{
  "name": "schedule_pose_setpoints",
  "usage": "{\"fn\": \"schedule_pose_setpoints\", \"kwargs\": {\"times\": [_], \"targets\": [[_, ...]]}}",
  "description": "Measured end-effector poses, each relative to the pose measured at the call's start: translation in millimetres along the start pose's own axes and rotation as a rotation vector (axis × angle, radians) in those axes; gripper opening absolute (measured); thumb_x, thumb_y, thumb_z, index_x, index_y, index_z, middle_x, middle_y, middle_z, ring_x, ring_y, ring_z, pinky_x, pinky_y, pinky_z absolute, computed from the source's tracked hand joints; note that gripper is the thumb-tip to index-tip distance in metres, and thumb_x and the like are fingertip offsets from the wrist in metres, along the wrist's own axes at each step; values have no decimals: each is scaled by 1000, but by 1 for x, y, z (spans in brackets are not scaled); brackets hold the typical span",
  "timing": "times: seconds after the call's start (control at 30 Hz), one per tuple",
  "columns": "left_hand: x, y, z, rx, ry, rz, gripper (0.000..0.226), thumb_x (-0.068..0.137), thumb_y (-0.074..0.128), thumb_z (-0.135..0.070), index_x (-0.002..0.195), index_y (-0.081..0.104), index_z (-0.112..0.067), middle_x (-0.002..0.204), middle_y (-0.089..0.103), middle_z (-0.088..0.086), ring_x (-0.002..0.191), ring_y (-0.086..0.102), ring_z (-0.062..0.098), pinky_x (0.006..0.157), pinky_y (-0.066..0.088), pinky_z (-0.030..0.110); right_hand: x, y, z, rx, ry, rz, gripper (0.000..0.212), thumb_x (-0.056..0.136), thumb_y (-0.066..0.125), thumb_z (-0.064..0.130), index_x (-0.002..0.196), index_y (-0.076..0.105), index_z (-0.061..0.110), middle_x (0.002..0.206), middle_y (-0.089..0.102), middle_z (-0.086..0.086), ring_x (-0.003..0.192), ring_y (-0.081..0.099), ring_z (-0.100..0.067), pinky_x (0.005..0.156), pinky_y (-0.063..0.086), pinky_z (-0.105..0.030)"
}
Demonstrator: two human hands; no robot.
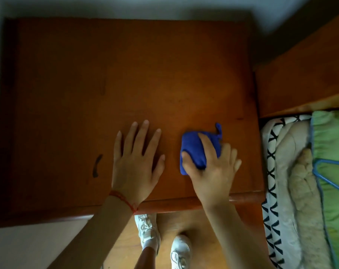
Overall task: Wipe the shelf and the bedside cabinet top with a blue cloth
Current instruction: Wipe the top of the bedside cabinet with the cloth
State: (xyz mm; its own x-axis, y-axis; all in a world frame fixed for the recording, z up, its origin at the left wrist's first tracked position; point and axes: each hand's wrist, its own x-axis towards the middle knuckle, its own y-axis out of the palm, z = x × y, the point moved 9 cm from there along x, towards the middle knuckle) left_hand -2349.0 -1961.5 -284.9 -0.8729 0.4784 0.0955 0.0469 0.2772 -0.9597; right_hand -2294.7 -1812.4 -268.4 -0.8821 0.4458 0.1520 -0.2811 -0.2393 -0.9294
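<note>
Right hand (213, 169) curled round bunched cloth (195, 150) near front right of cabinet top (106, 74), left hand (135, 162) flat with fingers spread just beside it, bed (300, 171) to the right.

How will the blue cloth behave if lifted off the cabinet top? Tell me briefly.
Probably floppy: the cloth is bunched under the right hand, with a limp tail sticking out. Likely light. It seems to slide easily on the smooth cabinet top.
</note>
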Motion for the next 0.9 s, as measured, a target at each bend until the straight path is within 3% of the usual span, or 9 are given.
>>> {"fn": "schedule_pose_setpoints", "kwargs": {"times": [0.17,0.4,0.63,0.83,0.9], "targets": [[0,3,1,5,-7,26,51,90,38,-40,134,39,-14,140,41,20,132,27,34,108,13,51,84,15,10,-33,58,-63,56,79,46,58,115,58,17,98,59,-17,82,51,-29,74,32,-35],[8,0,2,-19,-32,62,50,90,38,-39,133,40,-15,140,42,19,131,30,33,107,16,52,38,5,1,-12,4,33,54,78,45,59,112,56,19,92,57,-15,79,44,-25,72,24,-31],[85,-7,22,6,-92,5,55,91,37,-40,135,46,-7,143,38,21,134,25,33,109,13,50,165,26,18,-11,-3,-93,54,77,48,58,109,61,17,90,59,-15,79,52,-29,71,31,-33],[115,4,41,56,-108,48,58,91,35,-42,137,41,-6,142,38,22,133,26,35,108,13,51,111,16,6,18,-47,2,52,79,45,57,110,57,18,90,57,-16,76,49,-28,70,27,-32],[114,4,40,64,-105,46,58,91,35,-41,137,41,-6,142,38,22,133,26,35,108,13,51,136,22,13,13,-92,8,52,79,46,57,107,61,16,89,58,-16,76,50,-29,70,30,-33]]}}
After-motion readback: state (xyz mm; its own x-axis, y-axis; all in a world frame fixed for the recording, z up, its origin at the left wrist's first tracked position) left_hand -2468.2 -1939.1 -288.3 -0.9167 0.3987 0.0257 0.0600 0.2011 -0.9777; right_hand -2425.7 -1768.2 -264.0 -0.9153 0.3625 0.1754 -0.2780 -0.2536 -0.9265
